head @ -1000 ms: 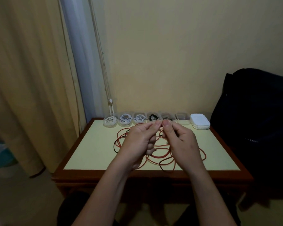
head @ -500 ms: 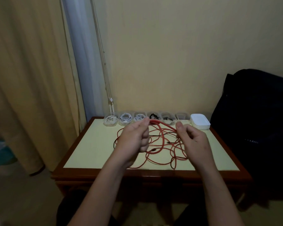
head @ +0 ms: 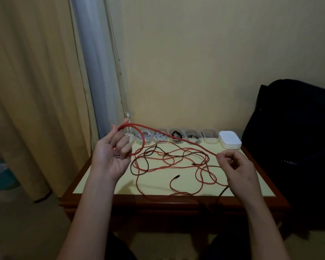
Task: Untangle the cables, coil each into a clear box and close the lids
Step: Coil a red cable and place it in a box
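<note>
Both hands, left hand [head: 111, 154] and right hand [head: 236, 166] (well apart), pinch one red cable [head: 176, 136].

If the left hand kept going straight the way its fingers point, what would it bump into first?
The left hand points up and away toward the back of the table. It would probably meet the leftmost clear box of white cable first, though depth is hard to judge from this single view.

left hand [head: 111, 156] and right hand [head: 236, 166] stretching red cable [head: 176, 136], tangle on table [head: 101, 182]
</note>
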Available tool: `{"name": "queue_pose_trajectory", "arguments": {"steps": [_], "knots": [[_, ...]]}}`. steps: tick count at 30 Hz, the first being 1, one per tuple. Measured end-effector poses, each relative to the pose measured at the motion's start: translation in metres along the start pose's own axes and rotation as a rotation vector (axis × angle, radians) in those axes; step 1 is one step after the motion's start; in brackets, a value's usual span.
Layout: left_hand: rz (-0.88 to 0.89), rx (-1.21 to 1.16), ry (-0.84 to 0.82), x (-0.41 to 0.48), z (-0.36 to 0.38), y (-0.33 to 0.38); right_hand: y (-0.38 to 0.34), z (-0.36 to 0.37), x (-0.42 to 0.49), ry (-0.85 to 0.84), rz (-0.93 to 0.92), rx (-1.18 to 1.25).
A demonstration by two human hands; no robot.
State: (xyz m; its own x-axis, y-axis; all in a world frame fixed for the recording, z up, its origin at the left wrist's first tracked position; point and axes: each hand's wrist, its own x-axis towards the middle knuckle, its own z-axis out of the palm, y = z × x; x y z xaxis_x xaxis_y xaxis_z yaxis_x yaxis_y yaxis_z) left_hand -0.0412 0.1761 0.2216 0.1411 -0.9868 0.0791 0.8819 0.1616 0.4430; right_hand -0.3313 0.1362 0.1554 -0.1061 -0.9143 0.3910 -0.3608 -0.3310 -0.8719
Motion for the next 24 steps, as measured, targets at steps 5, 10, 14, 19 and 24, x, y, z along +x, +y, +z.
{"name": "queue_pose_trajectory", "arguments": {"steps": [5,10,14,19,24], "knots": [[0.233,0.291,0.175,0.002,-0.003,-0.009,0.0,0.009,-0.002,-0.049,-0.166,-0.271],[0.358,0.923,0.199,-0.002,0.001,-0.029,-0.013,0.027,-0.011,-0.18,-0.337,-0.358],[0.294,1.138,0.058,-0.01,0.008,-0.046,-0.037,0.033,-0.02,-0.23,-0.284,-0.105],[0.028,1.093,-0.139,-0.022,0.006,-0.07,-0.05,0.039,-0.022,-0.153,-0.203,0.037],[-0.264,0.613,-0.169,-0.026,0.008,-0.082,-0.05,0.041,-0.024,-0.034,-0.093,0.104]]}}
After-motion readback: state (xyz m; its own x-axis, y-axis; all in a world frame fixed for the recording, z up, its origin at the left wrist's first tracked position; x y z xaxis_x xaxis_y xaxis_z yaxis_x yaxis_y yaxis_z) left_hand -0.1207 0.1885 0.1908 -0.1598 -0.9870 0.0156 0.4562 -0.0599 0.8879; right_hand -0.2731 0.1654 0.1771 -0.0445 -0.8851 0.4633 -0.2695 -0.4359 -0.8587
